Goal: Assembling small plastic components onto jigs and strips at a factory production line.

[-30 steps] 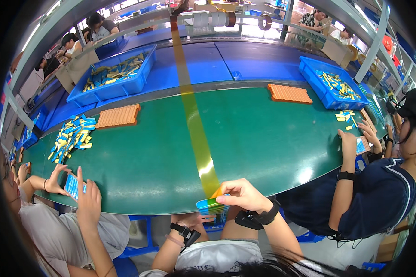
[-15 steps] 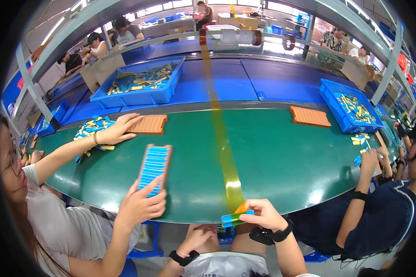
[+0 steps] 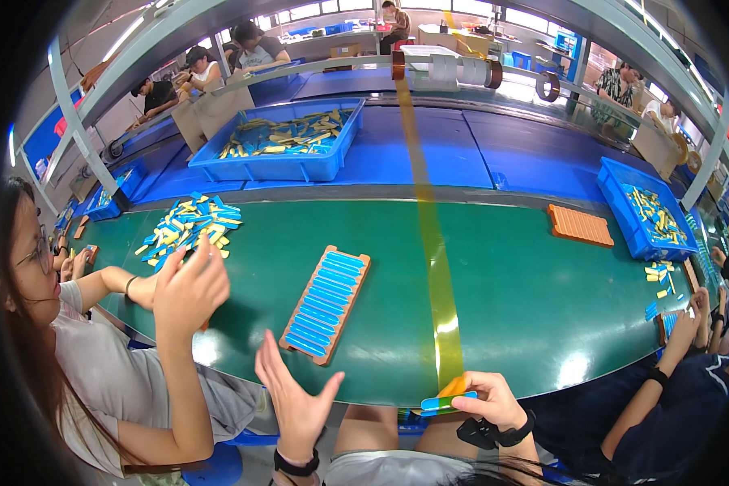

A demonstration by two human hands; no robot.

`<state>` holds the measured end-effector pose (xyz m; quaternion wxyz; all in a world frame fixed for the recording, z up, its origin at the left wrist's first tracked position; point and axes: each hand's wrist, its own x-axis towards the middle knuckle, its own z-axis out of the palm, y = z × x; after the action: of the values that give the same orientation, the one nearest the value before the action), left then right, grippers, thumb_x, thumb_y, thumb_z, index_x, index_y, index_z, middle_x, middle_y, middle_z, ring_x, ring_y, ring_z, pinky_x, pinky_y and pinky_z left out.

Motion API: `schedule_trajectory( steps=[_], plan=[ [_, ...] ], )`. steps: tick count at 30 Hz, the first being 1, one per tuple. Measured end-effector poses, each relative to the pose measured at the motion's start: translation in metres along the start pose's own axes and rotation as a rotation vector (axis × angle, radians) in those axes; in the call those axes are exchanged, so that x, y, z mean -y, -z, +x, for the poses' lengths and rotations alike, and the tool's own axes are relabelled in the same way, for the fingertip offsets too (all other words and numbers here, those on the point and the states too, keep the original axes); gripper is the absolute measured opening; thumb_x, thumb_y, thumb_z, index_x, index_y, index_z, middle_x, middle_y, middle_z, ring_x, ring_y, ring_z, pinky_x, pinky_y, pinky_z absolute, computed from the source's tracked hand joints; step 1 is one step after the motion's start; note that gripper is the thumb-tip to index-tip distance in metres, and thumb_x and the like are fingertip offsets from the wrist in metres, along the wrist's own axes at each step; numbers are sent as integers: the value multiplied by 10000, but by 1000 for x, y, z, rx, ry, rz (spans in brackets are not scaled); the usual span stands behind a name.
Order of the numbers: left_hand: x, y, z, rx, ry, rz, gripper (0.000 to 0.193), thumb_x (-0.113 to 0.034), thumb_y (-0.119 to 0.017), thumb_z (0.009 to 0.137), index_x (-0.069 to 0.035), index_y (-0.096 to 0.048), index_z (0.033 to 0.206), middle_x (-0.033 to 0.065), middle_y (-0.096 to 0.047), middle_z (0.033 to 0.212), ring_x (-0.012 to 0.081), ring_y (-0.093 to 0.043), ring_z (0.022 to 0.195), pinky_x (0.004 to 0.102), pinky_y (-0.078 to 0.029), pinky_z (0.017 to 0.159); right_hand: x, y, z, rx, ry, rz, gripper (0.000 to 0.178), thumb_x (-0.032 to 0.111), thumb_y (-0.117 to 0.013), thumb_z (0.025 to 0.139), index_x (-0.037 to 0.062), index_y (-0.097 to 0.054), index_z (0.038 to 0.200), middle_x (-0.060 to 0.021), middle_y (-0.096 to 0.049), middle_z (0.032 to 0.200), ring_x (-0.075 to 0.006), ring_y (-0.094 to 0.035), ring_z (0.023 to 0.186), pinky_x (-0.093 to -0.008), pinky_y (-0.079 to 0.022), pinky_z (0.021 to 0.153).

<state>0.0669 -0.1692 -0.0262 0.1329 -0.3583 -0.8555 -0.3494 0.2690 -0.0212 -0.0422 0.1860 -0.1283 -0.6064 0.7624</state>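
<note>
Near the table's front edge, my right hand [image 3: 498,402] pinches a blue flat strip [image 3: 439,403] with translucent yellow tape around it. The long yellow tape [image 3: 431,243] runs down to this hand from the rail across the table. My left hand [image 3: 293,401] is raised with its fingers spread and nothing in it, just below the near end of a grooved orange-brown tray [image 3: 351,306]. Blue strips [image 3: 324,301] lie side by side in the tray's grooves. The tray lies tilted on the green table, apart from my hand.
At left, a co-worker's hands [image 3: 190,283] are beside a pile of blue and yellow pieces [image 3: 198,223]. Blue bins [image 3: 300,168] of such pieces stand behind and at right. Another orange tray [image 3: 581,226] lies far right, near a second co-worker. Tape rolls [image 3: 445,68] hang on the rail.
The co-worker at left has let go of the strip-filled tray, now nearer me, and drawn back. My left hand has risen from my lap toward it and opened. My right hand keeps its hold.
</note>
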Motion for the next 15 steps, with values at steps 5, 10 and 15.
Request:
schedule_trajectory(
  steps=[5,10,15],
  plan=[
    [37,-15,16,199,33,-203,976,-160,-771,540,45,-170,1282,174,-337,1205,296,-377,1035,350,-328,885,-2,-20,-3,-125,-32,67,86,38,-542,813,-15,-554,879,-39,-571,880,-79,-511,801,-226,-412,720],
    [7,-21,-4,196,-6,-165,985,-192,-772,526,77,-180,1266,166,-391,1084,290,-382,973,355,-357,815,-6,-34,-10,-290,-58,185,85,54,-524,830,-20,-543,867,-29,-563,852,-52,-499,754,-196,-414,674],
    [-30,-24,-34,222,-98,-179,1014,-251,-780,516,105,-180,1252,202,-388,1140,328,-359,998,409,-313,864,1,-47,-16,-369,-19,209,73,32,-540,814,-28,-541,856,-34,-565,834,-50,-504,751,-191,-417,665]
  ],
)
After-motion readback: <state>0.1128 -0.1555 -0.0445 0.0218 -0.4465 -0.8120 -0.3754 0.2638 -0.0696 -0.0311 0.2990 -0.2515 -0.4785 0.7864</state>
